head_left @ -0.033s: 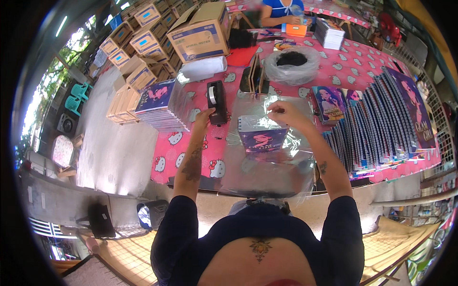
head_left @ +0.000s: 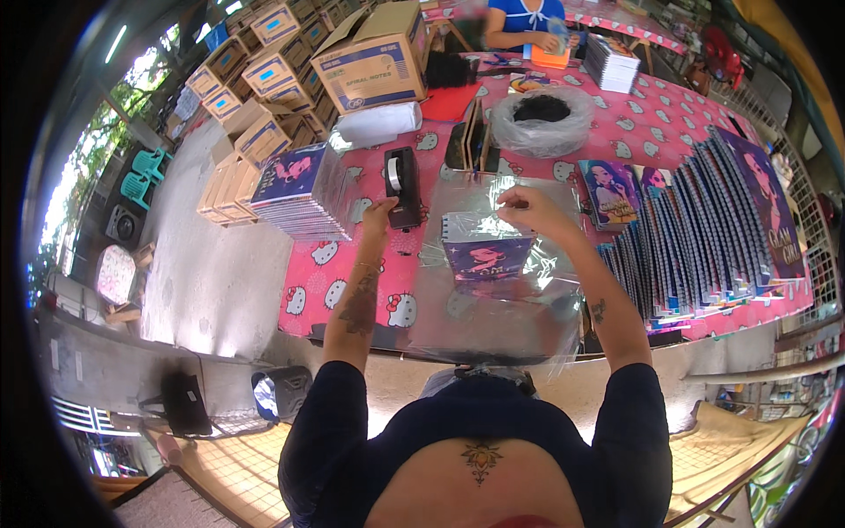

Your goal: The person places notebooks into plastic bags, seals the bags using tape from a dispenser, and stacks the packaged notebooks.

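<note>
Watching from over here, the left hand (head_left: 380, 211) has its fingers at the tape dispenser's (head_left: 403, 198) near end, maybe steadying it, can't tell if it's gripping. The right hand (head_left: 525, 208) is curled just beyond the notebook (head_left: 486, 260), can't tell if it's pinching anything. That notebook's on clear film (head_left: 493, 330) mid-tabletop (head_left: 400, 264), between stacked notebooks (head_left: 295, 189) and a leaning row (head_left: 717, 211), probably for easy reach.

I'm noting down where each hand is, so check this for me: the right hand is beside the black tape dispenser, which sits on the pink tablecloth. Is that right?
Not quite: the head view shows the left hand beside the black tape dispenser, not the right hand. The dispenser does sit on the pink tablecloth.
</note>
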Motion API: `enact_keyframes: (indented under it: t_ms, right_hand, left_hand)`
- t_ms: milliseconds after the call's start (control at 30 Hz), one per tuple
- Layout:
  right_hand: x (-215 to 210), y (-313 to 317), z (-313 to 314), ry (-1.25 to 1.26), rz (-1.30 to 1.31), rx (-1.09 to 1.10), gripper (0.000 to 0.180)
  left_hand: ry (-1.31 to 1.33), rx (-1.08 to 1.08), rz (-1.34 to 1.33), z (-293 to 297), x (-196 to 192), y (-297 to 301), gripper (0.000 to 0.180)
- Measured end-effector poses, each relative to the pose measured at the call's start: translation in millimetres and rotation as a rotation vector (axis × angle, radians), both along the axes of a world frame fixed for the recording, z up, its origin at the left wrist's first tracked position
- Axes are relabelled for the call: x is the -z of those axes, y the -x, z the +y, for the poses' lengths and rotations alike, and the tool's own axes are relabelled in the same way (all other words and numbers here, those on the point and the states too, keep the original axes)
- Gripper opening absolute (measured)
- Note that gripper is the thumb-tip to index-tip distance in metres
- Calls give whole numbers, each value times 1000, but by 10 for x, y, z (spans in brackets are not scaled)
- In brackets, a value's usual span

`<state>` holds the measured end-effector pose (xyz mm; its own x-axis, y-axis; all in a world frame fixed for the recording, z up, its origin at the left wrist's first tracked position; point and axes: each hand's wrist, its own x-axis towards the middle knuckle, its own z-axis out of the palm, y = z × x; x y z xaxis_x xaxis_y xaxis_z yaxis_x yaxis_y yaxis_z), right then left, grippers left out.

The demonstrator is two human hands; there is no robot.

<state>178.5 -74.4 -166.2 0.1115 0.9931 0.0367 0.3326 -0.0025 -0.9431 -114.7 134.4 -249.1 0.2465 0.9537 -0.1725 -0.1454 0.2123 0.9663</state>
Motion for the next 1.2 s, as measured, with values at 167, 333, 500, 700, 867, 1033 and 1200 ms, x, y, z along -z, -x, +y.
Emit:
enact_keyframes:
  t_ms: [167,333,500,700,867,1033,1200]
  right_hand:
    - [-81,85,-15,38,19,-55,34]
    - [-158,139,-32,68,27,-34,36]
    - [21,76,7,29,79,-11,38]
    - [73,-15,-14,32,100,-30,44]
    - [-148,291,63,19,-11,-5,52]
    - [-73,136,-144,13,-70,169,56]
    - [-162,257,-242,-226,-245,228,55]
  left_hand:
    - [97,-151,-268,-270,550,166,13]
    - [-610,40,1143,41,121,415,22]
    - [-1074,707,883,-392,-1351,-221,28]
    - [-825,1603,712,-89,-1421,-1388,30]
    - [-56,1379,139,376,485,-1016,43]
    - [-565,1251,554,-150,-771,-1168,44]
    - [-1794,500,856,-1373,-1154,-879,67]
